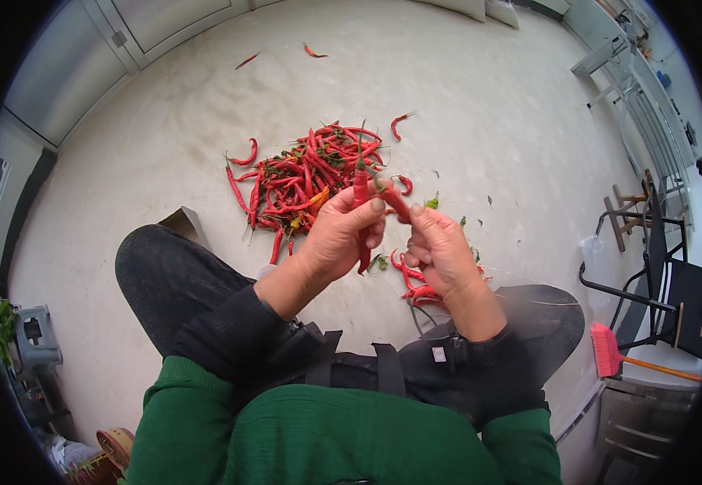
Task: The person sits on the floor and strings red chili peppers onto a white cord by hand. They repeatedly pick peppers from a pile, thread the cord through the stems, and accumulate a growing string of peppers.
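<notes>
My left hand [342, 230] grips a long red chili pepper [360, 185] upright, its green stem pointing away from me and its tip showing below the fingers. A second red chili pepper [394, 201] spans the gap between my hands. Its stem end lies at my left fingertips, and my right hand [442, 242] pinches its lower end between thumb and finger. Beyond my left hand lies a heap of red chili peppers [308, 170] with green stems and dried leaves mixed in. A smaller group of red chili peppers [414, 285] sits on the floor beside my right wrist, partly hidden by it.
Loose chili peppers [399, 125] and leaf scraps dot the pale floor [496, 139]. By my left knee is a metal-looking box or pan [184, 225]. To the right are a black-framed chair [648, 285], a pink broom [606, 350] and a stepladder [630, 79]; a grey plastic stool [37, 336] stands left.
</notes>
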Motion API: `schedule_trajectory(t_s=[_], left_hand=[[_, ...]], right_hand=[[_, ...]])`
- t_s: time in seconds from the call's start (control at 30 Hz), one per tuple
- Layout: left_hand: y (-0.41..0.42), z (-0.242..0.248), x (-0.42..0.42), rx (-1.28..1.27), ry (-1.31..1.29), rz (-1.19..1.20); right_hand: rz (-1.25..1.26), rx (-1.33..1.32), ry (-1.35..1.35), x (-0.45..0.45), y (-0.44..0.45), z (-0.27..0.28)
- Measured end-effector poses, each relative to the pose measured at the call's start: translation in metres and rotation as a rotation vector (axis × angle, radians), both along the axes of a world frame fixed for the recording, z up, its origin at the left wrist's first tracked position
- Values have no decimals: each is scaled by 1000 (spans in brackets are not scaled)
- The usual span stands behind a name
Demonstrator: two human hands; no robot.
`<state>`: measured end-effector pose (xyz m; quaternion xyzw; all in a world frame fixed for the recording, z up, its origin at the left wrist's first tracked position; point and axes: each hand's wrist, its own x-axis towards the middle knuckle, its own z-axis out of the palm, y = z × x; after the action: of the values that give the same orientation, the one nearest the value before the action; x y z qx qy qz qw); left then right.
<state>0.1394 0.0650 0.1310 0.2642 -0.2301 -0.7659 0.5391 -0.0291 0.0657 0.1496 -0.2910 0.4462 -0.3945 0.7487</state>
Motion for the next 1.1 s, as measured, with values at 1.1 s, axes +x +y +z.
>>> schedule_trajectory(t_s=[1.1], left_hand=[[4, 6, -6, -518, -811, 141]], right_hand=[[74, -725, 803, -8, 6, 23]])
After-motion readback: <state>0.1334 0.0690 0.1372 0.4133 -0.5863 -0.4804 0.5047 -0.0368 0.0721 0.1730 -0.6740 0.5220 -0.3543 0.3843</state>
